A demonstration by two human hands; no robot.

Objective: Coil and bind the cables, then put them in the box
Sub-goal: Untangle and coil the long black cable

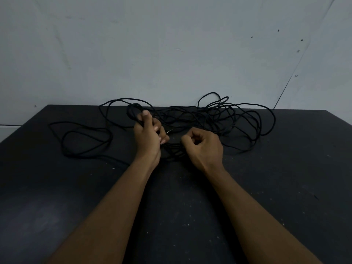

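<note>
While the left hand (147,139) grips a small started coil (134,111), the right hand (202,147) closes on loose black cable (238,119), so coiling seems underway and more slack needs feeding leftward.

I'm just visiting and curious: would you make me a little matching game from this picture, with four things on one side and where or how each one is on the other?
Things:
1. left hand
2. right hand
3. loose black cable
4. wall

States or places:
A. pale grey, behind the table's far edge
B. closed in a fist, pinching a strand low over the table
C. spread in tangled loops across the dark table
D. raised, gripping a small bunch of coiled loops

Pairs: 1-D, 2-B, 3-C, 4-A
</note>
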